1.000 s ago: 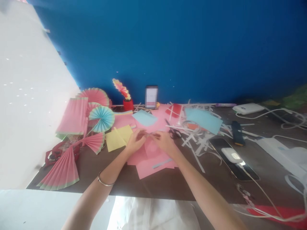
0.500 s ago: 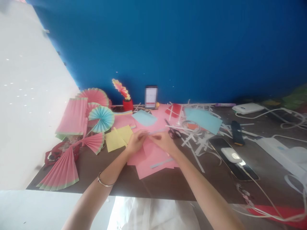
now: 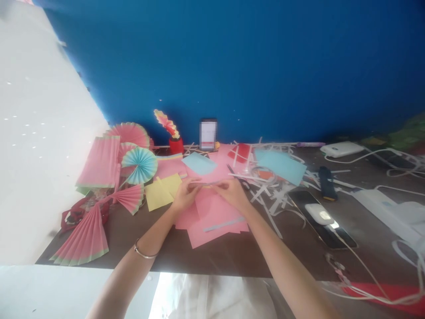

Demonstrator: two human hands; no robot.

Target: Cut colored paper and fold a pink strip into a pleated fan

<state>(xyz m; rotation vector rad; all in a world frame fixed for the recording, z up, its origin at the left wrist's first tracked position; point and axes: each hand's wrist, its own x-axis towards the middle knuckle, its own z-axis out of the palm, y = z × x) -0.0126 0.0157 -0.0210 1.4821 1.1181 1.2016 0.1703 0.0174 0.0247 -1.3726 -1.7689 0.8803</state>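
Observation:
Both hands meet over a pile of pink paper sheets (image 3: 215,217) on the dark table. My left hand (image 3: 186,195) and my right hand (image 3: 232,195) are each pinched on the top folded edge of a pink sheet (image 3: 207,184), held level between them. A thin bracelet sits on my left wrist. A pale narrow strip (image 3: 224,224) lies on the pink pile below my right hand. Scissors (image 3: 237,175) lie just beyond my right hand.
Pink pleated paper fans (image 3: 99,161) and a blue-green rosette (image 3: 139,165) lie at left, yellow sheets (image 3: 162,190) beside them. White paper strips (image 3: 270,195), light blue sheets (image 3: 282,166), a phone (image 3: 322,219), cables and a power strip (image 3: 385,208) fill the right. A blue wall stands behind.
The pink sheet's folded edge has shifted slightly up and away between my fingers; my hands stay close together at nearly the same spot.

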